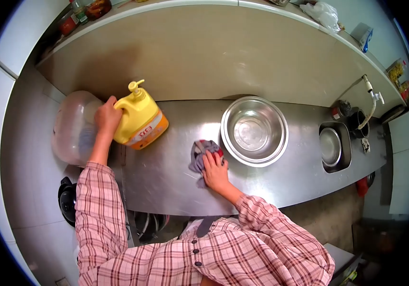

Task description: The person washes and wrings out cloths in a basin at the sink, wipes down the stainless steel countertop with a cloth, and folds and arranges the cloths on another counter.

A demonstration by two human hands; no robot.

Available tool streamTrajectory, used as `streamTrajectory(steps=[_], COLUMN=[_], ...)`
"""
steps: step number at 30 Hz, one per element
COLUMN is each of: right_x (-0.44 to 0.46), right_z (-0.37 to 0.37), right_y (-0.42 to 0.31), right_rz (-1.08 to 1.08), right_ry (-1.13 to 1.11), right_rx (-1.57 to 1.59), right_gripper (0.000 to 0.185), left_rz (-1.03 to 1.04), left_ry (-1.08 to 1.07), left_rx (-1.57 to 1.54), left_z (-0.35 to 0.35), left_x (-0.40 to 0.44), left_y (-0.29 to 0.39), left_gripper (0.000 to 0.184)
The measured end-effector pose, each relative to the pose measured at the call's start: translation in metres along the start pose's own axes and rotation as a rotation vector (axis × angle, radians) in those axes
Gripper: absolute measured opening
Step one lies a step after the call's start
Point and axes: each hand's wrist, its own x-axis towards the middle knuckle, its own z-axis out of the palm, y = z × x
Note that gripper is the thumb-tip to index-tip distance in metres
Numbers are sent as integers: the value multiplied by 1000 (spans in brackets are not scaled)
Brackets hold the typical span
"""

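My left hand [108, 116] is wrapped round the handle of a yellow pump jug [140, 119] with an orange and white label, which is slightly tilted at the left end of the steel counter [166, 181]. My right hand [215, 174] presses on a crumpled grey and red cloth [199, 155] on the counter, its fingers over the cloth. Just right of the cloth is a round metal basin [252, 131] with nothing visible in it.
A translucent plastic container [73, 128] stands left of the jug. At the right are a small sink [335, 164] holding a metal bowl [330, 145], a tap [371, 100] and a dark pot [358, 125]. A shelf [185, 6] with jars and bags runs along the back.
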Motion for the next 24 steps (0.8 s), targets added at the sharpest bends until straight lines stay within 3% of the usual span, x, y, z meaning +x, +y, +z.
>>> streamTrajectory(steps=[2,3,6,8,9,12,13,14,16,20,22,24], right_x=[-42,-60,-110,-137,-146,-162,-164,-165,-161,-144,-136,-134], right_z=[-20,-33,-63,-77,-81,-92,-95,-97,-87,-68,-74,-76], right_y=[22,35,80,116,135,187,204,219,248,265,246,219], right_rz=[-48,-54,-48,-17,19,116,187,256,395,762,825,641], right_ry=[-39,-75,-152,-154,-155,-90,-49,-12,151,357,405,468], right_rx=[37,41,48,35,0,-123,-122,-122,-98,229,394,403], right_gripper=[61,61,59,58,60,59,57,54,49,39,40,41], left_rz=[95,249,578,440,250,-33,-285,-435,-533,-765,-810,-891], left_ry=[-34,82,492,222,-174,-667,-918,-1066,-973,-829,-772,-795], left_rx=[-22,121,-107,-453,-577,-537,-792,-993,-1247,-1323,-1327,-1365], left_z=[-2,-3,-35,0,17,130,131,134,181,205,205,190], left_x=[5,2,-32,-73,-91,-135,-146,-155,-180,-195,-191,-189], left_y=[18,29,106,145,167,209,232,247,262,271,261,237], left_gripper=[21,28,30,37,45,93,91,74,50,28,27,22])
